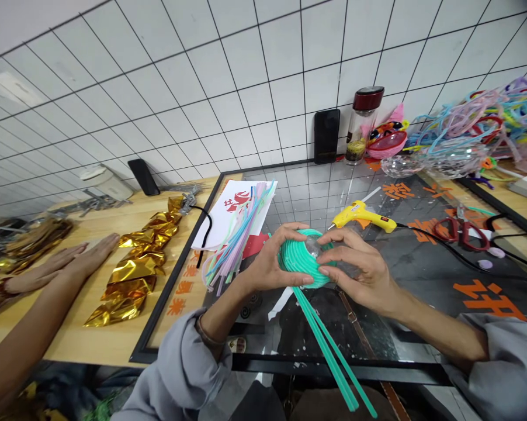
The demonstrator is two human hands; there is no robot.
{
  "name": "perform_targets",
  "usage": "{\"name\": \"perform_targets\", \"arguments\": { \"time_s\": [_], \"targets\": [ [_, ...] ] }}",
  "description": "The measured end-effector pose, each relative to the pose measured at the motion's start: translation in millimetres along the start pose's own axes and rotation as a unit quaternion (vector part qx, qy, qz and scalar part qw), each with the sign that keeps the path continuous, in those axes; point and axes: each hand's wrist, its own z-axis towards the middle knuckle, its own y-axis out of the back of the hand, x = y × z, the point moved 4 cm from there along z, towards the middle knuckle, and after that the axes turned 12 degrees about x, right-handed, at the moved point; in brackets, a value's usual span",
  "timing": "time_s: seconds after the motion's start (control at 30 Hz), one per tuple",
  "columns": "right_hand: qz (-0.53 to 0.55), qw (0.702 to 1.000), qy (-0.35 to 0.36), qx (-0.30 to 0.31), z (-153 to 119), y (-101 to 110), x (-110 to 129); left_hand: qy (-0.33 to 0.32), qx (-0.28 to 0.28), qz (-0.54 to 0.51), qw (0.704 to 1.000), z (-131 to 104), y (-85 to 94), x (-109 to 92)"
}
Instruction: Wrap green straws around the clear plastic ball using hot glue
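A rounded coil of green pipe cleaners is wound about a clear, shiny core, probably plastic. My left hand wraps the coil from the left, its thumb along the lower front. On the other side my right hand grips it, fingertips pressing at the clear core and the coil's right edge. Several loose green pipe-cleaner ends hang down toward my lap. Behind my right hand lies a yellow hot glue gun, nozzle pointing left toward the coil.
Pastel pipe cleaners lie on white paper. Scissors and a black cord are at right, near a tangled pipe-cleaner pile. A glass bottle and phone stand behind. Another person's hands rest beside gold foil.
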Motion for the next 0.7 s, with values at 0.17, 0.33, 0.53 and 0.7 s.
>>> {"name": "perform_targets", "arguments": {
  "time_s": [0.17,0.33,0.53,0.7],
  "targets": [
    [-0.001,1.0,-0.018,-0.011,-2.2,-0.7,-2.0,0.0,0.0,-0.001,1.0,-0.2,-0.1,0.9],
    [0.017,0.998,-0.056,0.006,-3.0,-3.0,-6.1,-0.002,0.0,-0.006,1.0,0.7,-0.7,0.5],
    [0.06,0.995,-0.073,0.028,-3.6,-6.2,-10.2,-0.004,0.001,-0.007,1.0,0.6,-0.8,1.0],
    [0.077,0.993,-0.077,0.034,-5.2,-8.5,-13.9,0.001,0.0,-0.015,1.0,0.6,-2.0,2.8]
  ]
}}
